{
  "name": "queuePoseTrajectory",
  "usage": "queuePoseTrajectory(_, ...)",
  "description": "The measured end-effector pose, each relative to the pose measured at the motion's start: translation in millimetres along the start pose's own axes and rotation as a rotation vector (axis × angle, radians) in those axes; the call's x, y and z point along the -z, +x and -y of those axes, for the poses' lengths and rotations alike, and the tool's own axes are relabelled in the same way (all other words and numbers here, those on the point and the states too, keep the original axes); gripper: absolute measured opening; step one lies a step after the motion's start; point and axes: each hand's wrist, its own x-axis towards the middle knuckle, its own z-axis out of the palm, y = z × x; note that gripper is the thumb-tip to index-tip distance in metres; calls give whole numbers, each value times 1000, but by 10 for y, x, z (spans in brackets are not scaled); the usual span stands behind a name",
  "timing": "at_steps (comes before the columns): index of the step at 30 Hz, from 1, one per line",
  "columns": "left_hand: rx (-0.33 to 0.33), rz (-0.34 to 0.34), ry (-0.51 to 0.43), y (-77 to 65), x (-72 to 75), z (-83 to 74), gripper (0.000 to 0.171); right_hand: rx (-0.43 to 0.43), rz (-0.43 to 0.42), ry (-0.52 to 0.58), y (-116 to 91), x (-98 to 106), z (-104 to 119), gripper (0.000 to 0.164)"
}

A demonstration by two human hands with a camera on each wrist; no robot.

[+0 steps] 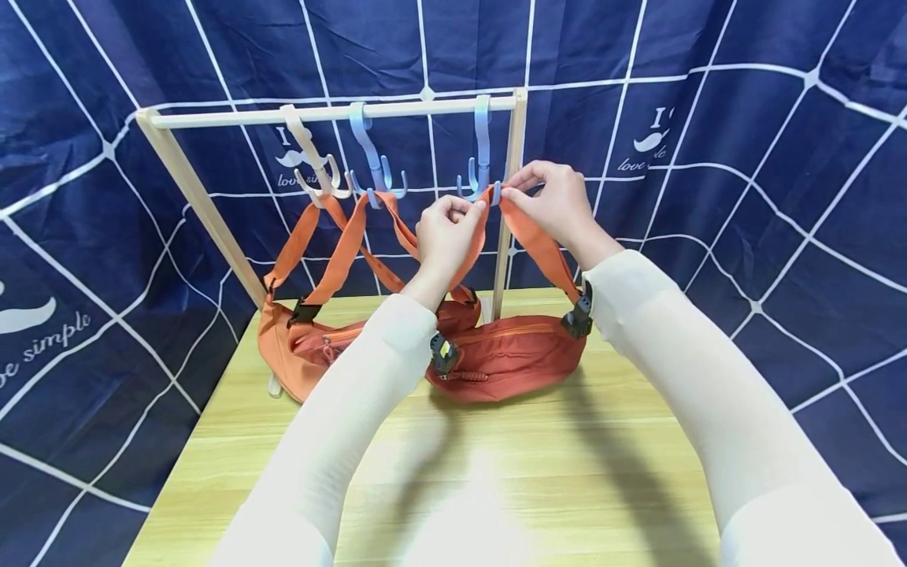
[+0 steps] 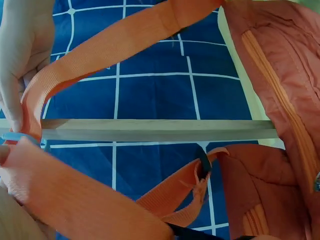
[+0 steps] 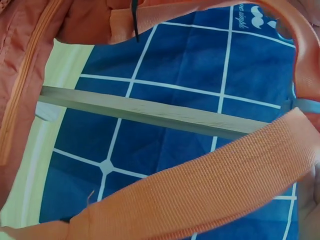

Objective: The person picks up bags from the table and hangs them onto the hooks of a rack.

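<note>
A rust-red waist bag [image 1: 524,358] hangs low over the table by its orange strap [image 1: 534,236]. My left hand [image 1: 446,236] pinches this strap just left of a prong of the right blue hook [image 1: 483,142]. On the prong's other side, my right hand [image 1: 556,201] pinches the strap between thumb and fingers. The strap's bend lies over the prong, between both hands. In the left wrist view the strap [image 2: 100,50] runs from the fingers towards the bag. The right wrist view shows its broad webbing [image 3: 200,185] close up.
A wooden rack with a crossbar [image 1: 227,118] stands on the table [image 1: 496,472]. A cream hook [image 1: 305,142] and another blue hook [image 1: 364,142] carry orange straps. An orange bag [image 1: 276,346] hangs at left, partly behind my left sleeve. A dark blue checked curtain [image 1: 744,197] surrounds the table.
</note>
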Motion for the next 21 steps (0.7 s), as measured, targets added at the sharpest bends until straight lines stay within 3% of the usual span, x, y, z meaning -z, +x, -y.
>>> queuePoseTrajectory(21, -75, -8, -27, 5, 89, 85, 26, 48, -93, 56, -106, -6, -163, 35)
